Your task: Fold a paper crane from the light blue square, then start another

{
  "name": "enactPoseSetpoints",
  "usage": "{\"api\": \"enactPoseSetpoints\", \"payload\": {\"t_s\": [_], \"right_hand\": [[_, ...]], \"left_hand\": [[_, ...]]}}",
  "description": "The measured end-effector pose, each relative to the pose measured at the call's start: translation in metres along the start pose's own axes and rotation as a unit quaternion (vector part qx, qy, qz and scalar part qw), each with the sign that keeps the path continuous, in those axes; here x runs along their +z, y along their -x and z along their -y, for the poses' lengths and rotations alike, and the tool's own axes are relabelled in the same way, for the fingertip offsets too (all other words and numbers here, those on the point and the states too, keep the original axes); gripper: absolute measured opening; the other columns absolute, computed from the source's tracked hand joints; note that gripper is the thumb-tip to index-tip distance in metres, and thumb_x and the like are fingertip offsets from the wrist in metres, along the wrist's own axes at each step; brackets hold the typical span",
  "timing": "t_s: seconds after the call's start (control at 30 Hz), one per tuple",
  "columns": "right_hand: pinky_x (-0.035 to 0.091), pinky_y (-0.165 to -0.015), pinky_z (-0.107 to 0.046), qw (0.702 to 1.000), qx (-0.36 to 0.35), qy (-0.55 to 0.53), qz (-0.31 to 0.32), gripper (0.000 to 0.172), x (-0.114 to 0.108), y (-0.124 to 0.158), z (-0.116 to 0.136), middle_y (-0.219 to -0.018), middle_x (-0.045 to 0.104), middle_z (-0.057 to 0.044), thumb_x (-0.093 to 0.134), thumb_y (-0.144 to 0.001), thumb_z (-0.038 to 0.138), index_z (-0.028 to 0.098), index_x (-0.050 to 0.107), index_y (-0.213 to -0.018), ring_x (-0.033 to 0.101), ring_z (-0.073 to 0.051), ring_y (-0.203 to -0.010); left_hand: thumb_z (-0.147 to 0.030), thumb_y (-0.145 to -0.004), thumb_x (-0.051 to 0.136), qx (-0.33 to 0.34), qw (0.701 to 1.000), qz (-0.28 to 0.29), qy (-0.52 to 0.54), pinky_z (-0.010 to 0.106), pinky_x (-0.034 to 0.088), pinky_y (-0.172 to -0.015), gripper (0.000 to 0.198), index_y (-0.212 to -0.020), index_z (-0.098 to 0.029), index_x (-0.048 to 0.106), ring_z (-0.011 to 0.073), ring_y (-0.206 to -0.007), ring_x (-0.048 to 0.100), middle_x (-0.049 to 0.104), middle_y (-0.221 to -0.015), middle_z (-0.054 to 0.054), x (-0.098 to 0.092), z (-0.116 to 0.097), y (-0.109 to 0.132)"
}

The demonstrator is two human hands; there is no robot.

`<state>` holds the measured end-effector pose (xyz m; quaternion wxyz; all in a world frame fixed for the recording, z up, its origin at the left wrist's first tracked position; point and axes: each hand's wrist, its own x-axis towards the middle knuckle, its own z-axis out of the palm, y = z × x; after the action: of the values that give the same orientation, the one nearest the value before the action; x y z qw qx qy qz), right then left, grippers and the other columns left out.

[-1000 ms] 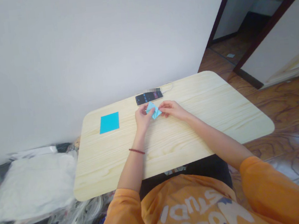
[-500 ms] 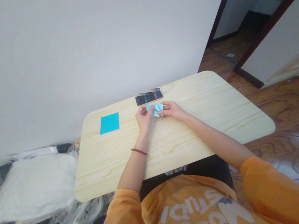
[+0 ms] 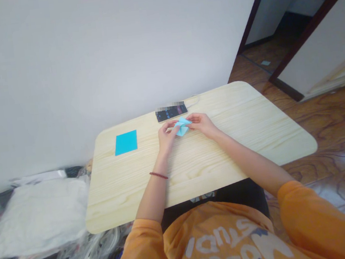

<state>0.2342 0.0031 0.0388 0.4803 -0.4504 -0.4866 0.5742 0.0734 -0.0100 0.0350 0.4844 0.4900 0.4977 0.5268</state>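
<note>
A light blue piece of folded paper [image 3: 182, 126] is between my two hands, just over the table in front of the phone. Its flaps stand apart, with creases meeting near the middle. My left hand [image 3: 167, 136] pinches its left side, thumb on the near face. On the opposite side, the fingers of my right hand [image 3: 202, 124] grip the paper's right corner. The fingertips behind the paper are partly hidden. Farther left, a flat stack or sheet of brighter blue square paper [image 3: 126, 142] lies on the table.
A phone [image 3: 171, 112] with its screen lit lies by the wall, a white cable [image 3: 194, 100] running from its right end. The pale wooden table [image 3: 136, 192] has rounded corners. White bedding-like cloth [image 3: 42, 215] and plastic bags sit at the lower left.
The folded paper has turned and its flaps have spread out into a more pointed shape. Both hands have shifted slightly, still gripping it.
</note>
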Motion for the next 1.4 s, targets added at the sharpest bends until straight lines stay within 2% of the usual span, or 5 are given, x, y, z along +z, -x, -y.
{"api": "enactPoseSetpoints", "payload": {"t_s": [0.2,0.43,0.67,1.1,1.4], "right_hand": [[0.035,-0.050,-0.023,1.000,-0.010,0.015,0.005,0.033,-0.002,-0.001,-0.002,-0.059,0.059,0.003,0.078,-0.050,0.036,0.016,0.062,-0.072,0.048,-0.009,-0.052],[0.033,-0.047,-0.022,1.000,0.004,0.006,0.008,0.033,-0.001,0.001,0.001,-0.059,0.058,0.002,0.076,-0.054,0.038,0.016,0.063,-0.077,0.046,-0.008,-0.050],[0.035,-0.048,-0.021,0.999,0.004,-0.038,0.015,0.033,-0.002,0.002,0.005,-0.059,0.060,0.002,0.076,-0.054,0.035,0.015,0.066,-0.079,0.049,-0.008,-0.052],[0.034,-0.045,-0.022,1.000,-0.006,-0.010,-0.018,0.036,0.002,0.007,0.013,-0.056,0.059,0.001,0.079,-0.048,0.043,0.016,0.064,-0.066,0.046,-0.008,-0.049],[0.030,-0.044,-0.023,1.000,-0.023,0.001,-0.012,0.028,0.001,0.007,0.013,-0.047,0.052,0.003,0.073,-0.056,0.041,0.016,0.063,-0.063,0.041,-0.007,-0.045]], "left_hand": [[-0.041,-0.064,0.074,-0.007,1.000,-0.007,0.004,0.023,0.046,-0.067,0.028,-0.075,-0.016,0.067,0.0147,-0.078,0.060,0.067,-0.085,0.004,0.000,0.001,-0.001],[-0.041,-0.058,0.078,-0.072,0.993,0.063,0.073,0.023,0.044,-0.059,0.033,-0.073,-0.016,0.064,0.0107,-0.060,0.056,0.065,-0.069,0.001,0.002,-0.003,0.003],[-0.040,-0.052,0.081,-0.088,0.990,0.017,0.105,0.023,0.045,-0.060,0.036,-0.073,-0.016,0.063,0.0104,-0.059,0.058,0.066,-0.067,0.000,0.004,-0.003,0.002],[-0.032,-0.053,0.081,-0.102,0.989,0.017,0.105,0.028,0.049,-0.068,0.028,-0.073,-0.016,0.070,0.0135,-0.067,0.062,0.071,-0.076,0.004,0.004,-0.003,0.003],[-0.031,-0.052,0.081,-0.097,0.989,0.014,0.114,0.028,0.050,-0.068,0.027,-0.072,-0.016,0.071,0.0128,-0.065,0.062,0.071,-0.076,0.004,0.006,-0.001,0.003]]}}
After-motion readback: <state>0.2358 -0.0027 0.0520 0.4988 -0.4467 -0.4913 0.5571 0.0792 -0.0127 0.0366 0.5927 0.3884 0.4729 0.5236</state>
